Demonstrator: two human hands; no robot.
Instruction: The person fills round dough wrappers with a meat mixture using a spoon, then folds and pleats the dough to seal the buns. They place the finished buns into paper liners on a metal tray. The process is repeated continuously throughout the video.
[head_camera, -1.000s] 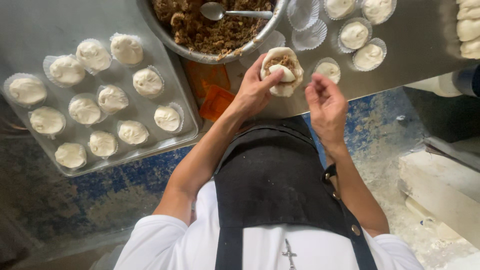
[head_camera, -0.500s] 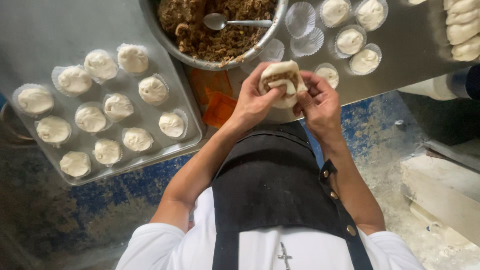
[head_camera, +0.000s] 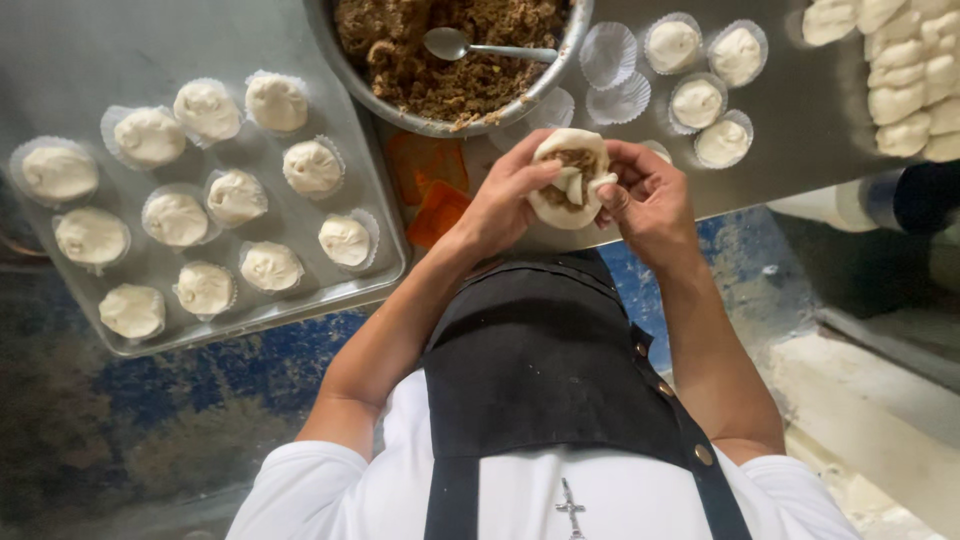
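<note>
My left hand (head_camera: 505, 205) cups a round of white dough (head_camera: 568, 185) with brown filling showing at its middle. My right hand (head_camera: 645, 195) pinches the dough's right edge between thumb and fingers. Both hands hold it just above the metal table edge, in front of a large metal bowl (head_camera: 450, 125) of brown minced filling with a spoon (head_camera: 470, 46) lying in it.
A metal tray (head_camera: 330, 295) at left carries several filled buns in paper cups. More paper cups (head_camera: 610, 55), some with dough, sit at the upper right beside a pile of dough pieces (head_camera: 900, 70). An orange cloth (head_camera: 430, 190) lies under the bowl. Below is a blue mottled floor.
My right hand has come in from apart to grip the dough's edge. Both hands have closed around the dough, folding its rim over the filling.
</note>
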